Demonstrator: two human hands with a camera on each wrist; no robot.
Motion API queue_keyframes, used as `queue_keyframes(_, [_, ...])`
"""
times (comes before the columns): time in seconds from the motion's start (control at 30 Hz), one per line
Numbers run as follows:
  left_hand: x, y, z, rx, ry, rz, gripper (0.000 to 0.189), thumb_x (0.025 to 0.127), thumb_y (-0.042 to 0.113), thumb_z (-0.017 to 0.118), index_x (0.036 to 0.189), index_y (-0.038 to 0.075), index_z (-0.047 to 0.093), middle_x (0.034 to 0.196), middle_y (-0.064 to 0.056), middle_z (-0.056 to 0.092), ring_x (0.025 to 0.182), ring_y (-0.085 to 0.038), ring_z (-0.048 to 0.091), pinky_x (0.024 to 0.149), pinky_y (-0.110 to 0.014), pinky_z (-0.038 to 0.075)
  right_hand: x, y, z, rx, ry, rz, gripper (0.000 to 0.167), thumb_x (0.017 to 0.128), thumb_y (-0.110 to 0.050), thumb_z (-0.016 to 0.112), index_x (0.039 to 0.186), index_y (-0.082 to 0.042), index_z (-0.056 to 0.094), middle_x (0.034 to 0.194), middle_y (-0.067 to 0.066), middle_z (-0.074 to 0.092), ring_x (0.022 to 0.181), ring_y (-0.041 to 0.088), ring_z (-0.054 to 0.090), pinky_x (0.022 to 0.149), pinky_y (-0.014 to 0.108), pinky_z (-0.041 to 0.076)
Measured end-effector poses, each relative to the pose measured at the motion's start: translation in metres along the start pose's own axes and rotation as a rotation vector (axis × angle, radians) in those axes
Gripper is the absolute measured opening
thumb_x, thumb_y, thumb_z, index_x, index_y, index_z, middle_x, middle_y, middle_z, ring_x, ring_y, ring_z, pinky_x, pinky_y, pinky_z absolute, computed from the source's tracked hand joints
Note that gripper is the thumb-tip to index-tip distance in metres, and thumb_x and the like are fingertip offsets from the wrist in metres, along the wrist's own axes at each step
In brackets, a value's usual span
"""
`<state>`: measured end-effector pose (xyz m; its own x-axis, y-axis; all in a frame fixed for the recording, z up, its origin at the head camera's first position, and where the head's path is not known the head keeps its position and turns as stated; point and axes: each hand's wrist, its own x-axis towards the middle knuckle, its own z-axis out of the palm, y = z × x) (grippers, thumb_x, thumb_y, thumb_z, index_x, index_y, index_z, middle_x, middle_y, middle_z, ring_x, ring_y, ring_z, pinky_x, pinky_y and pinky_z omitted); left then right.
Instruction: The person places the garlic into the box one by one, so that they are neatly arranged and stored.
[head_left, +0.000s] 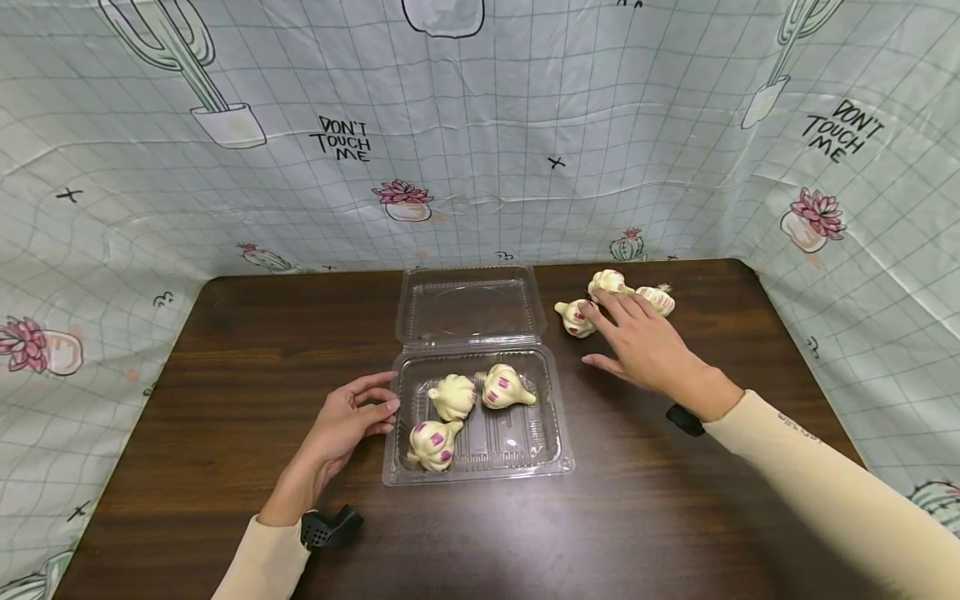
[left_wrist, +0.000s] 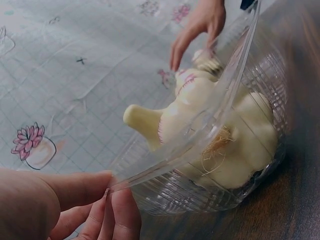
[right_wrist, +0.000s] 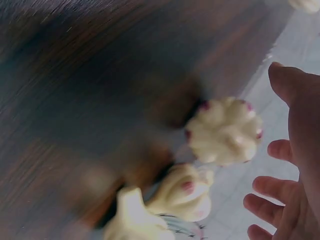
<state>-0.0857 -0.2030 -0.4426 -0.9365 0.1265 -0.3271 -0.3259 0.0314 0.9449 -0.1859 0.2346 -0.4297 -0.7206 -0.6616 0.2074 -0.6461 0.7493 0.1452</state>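
Garlic inside: three bulbs sit in the clear container (head_left: 525, 454). The right inner bulb (head_left: 504, 387) points its stem right and slightly toward the person, the middle bulb (head_left: 454, 398) points left, and the front bulb (head_left: 432, 445) slants away to the right.
Garlic outside: three more lie on the dark table (head_left: 262, 392), right of the container. The nearest bulb (head_left: 577, 321) points its stem left; the right outer bulb (head_left: 657, 302) turns its roots away and right; I can't tell the far bulb's (head_left: 606, 282) direction.
Container: one, long axis left to right, its one lid (head_left: 472, 310) laid back.
Left hand (head_left: 343, 425): pinching the container's left rim.
Right hand (head_left: 651, 346): spread above the outside bulbs; contact I can't tell.
Bulb count: six.
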Motion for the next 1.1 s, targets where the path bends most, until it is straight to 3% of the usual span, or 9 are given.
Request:
queue_keyframes(0.23, [0.001,0.000,0.000,0.004,-0.006,-0.002,0.053,0.103,-0.008,0.060,0.154,-0.009,0.043,0.103,0.000,0.064,0.076,-0.005,0.067,0.073,-0.020,0.062,0.001,0.010,0.009,0.005,-0.032,0.034,0.083,0.095,-0.048,0.078,0.156,-0.001,0.047,0.159,0.029,0.045,0.140,0.051,0.049,0.118,0.063,0.039])
queue_keyframes(0.43, [0.001,0.000,0.000,0.007,-0.002,-0.008,0.053,0.103,-0.007,0.061,0.154,-0.009,0.044,0.102,0.000,0.065,0.076,-0.006,0.067,0.073,-0.021,0.062,0.005,0.014,0.014,0.015,0.010,0.027,0.082,0.093,-0.045,0.080,0.154,0.001,0.049,0.155,0.029,0.049,0.138,0.048,0.051,0.119,0.062,0.038])
queue_keyframes(0.8, [0.001,0.002,0.002,0.000,0.001,-0.018,0.053,0.103,-0.006,0.060,0.153,-0.010,0.044,0.100,0.002,0.066,0.077,-0.007,0.067,0.072,-0.021,0.062,0.016,0.013,0.019,0.023,0.016,0.038,0.072,0.094,-0.044,0.079,0.144,0.003,0.058,0.136,0.021,0.066,0.127,0.043,0.059,0.114,0.061,0.042])
queue_keyframes(1.1, [-0.002,0.005,0.002,-0.013,0.005,-0.017,0.054,0.102,-0.008,0.059,0.153,-0.010,0.044,0.099,0.001,0.065,0.076,-0.007,0.067,0.073,-0.021,0.062,0.026,0.006,0.023,0.047,0.120,0.071,0.063,0.091,-0.048,0.081,0.126,0.002,0.067,0.114,0.022,0.072,0.111,0.043,0.065,0.112,0.058,0.043])
